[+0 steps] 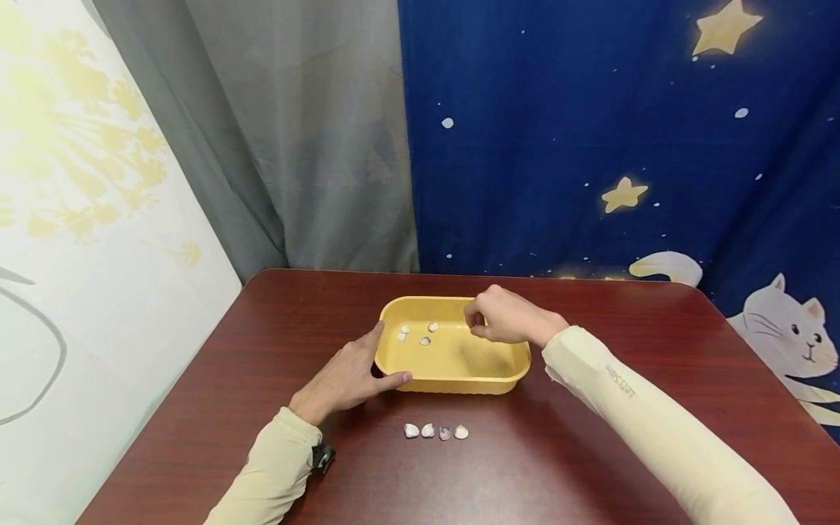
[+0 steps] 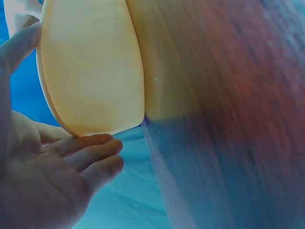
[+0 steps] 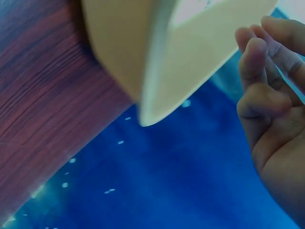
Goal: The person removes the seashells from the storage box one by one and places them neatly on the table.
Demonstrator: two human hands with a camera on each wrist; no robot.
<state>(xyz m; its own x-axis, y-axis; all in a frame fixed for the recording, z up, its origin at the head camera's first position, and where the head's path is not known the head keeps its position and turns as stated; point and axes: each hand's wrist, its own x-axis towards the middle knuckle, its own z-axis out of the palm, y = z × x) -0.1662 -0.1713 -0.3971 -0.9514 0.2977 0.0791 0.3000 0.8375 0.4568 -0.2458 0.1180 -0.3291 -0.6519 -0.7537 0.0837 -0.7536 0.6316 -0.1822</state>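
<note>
A yellow plastic basin (image 1: 453, 384) stands on the table, with several small pale seashells (image 1: 425, 340) in its left part. My left hand (image 1: 348, 372) rests at the basin's left end, thumb on the near rim and the other fingers fairly straight along the outside wall. Over the right part of the basin hangs my right hand (image 1: 508, 315), its fingers curled downward. In the right wrist view the fingertips (image 3: 257, 47) come close to the thumb; I cannot tell whether something small is between them. Several more seashells (image 1: 428, 430) lie in a row on the table before the basin.
The dark red wooden table (image 1: 315, 306) has rounded far corners. Behind it hang a grey curtain (image 1: 328, 146) and a blue curtain (image 1: 525, 182) with stars and a white cat. A white patterned surface (image 1: 98, 255) borders the left side.
</note>
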